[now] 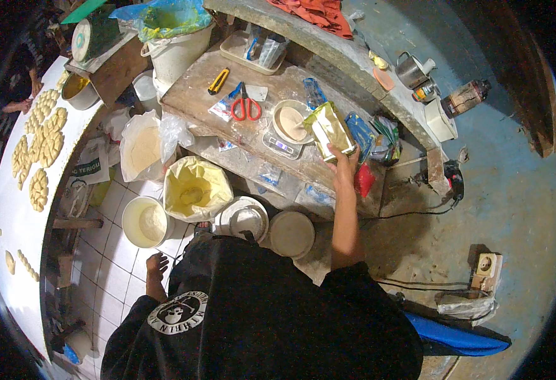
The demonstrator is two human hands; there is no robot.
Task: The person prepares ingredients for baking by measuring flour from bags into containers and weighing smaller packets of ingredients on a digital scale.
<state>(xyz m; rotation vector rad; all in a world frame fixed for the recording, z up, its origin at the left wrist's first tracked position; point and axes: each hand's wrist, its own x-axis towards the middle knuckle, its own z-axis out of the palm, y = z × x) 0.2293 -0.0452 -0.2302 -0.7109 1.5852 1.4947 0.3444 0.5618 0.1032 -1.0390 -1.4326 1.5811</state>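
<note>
My right hand [343, 164] grips a gold foil packet [329, 130] and tilts it over a bowl [289, 119]. Light brown powder fills part of that bowl, at the packet's mouth. Beneath the bowl is a digital kitchen scale [281, 145] with a lit display. It rests on a worn wooden table [197, 90]. My left hand [157, 266] hangs low at my side with nothing in it, fingers loosely apart. Nearest to it is a pail [129, 222] of whitish powder on the tiled floor. Red-handled scissors [246, 109] lie left of the scale.
A yellow-black box cutter [218, 81] and a plastic tray [230, 59] of packets share the table. A yellow-lined sack [197, 187] and lidded buckets [242, 218] stand in front of me. Dough pieces [45, 137] cover parts of a white table [9, 199], where another person's hands [21, 105] show.
</note>
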